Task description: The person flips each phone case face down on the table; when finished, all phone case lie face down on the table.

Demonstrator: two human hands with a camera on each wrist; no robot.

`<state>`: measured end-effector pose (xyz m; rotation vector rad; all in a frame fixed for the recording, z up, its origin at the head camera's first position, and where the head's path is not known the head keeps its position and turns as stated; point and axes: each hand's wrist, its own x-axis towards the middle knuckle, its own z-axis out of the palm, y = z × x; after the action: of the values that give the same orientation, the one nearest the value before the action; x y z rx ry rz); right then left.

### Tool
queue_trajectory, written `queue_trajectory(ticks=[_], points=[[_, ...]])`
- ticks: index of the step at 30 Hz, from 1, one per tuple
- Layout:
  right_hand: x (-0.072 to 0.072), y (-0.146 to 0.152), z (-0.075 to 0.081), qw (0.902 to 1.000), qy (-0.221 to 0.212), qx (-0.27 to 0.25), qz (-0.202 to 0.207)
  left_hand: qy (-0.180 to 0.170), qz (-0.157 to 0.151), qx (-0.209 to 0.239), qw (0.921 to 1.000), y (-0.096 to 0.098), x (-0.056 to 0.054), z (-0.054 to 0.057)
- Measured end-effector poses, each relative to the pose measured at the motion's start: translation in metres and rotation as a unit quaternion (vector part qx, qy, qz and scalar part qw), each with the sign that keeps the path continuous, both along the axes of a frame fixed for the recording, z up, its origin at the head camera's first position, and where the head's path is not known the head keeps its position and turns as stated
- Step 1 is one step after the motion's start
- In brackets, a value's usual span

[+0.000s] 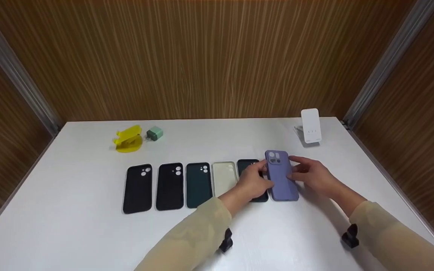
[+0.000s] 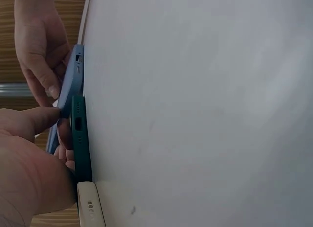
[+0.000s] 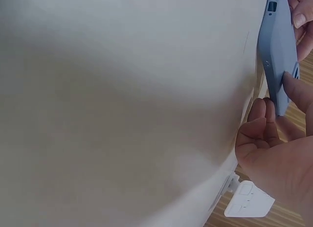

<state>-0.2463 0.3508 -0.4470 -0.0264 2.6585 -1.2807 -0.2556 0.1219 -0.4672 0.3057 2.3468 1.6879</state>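
Pinching at both long edges, two hands hold the purple phone case (image 1: 283,180): the left hand (image 1: 252,184) has its thumb upon the left edge and fingers behind it, and the right hand (image 1: 317,177) grips the right edge in the same manner. This case is at the right end of a row on the white table (image 1: 70,180), and it is tilted; whether some corner touches the table, I cannot tell.

Just to the left, the green case (image 1: 243,164) lies partly covered by the left hand, which stands over it. Further left follow the cream case (image 1: 222,174), the teal case (image 1: 198,188), the middle black case (image 1: 170,188) and the leftmost black case (image 1: 138,190). The left forearm (image 1: 194,229) hides the near end of the cream one.

On the far left are the yellow stand (image 1: 128,140) and, beside it, the mint cube (image 1: 156,133). At the far right stands the white holder (image 1: 310,125), well apart from the row.
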Motion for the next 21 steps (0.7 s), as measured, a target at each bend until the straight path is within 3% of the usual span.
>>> queue_trajectory(ticks=[10, 21], points=[[-0.0001, 0.0024, -0.0036, 0.9999, 0.01, 0.004, 0.005, 0.007, -0.01, -0.038, 0.9992, -0.0025, -0.0001, -0.0001], [-0.0005, 0.0046, -0.0066, 0.9994, 0.032, 0.007, 0.008, 0.045, -0.037, -0.089, 0.9943, -0.0025, -0.0008, 0.0004]])
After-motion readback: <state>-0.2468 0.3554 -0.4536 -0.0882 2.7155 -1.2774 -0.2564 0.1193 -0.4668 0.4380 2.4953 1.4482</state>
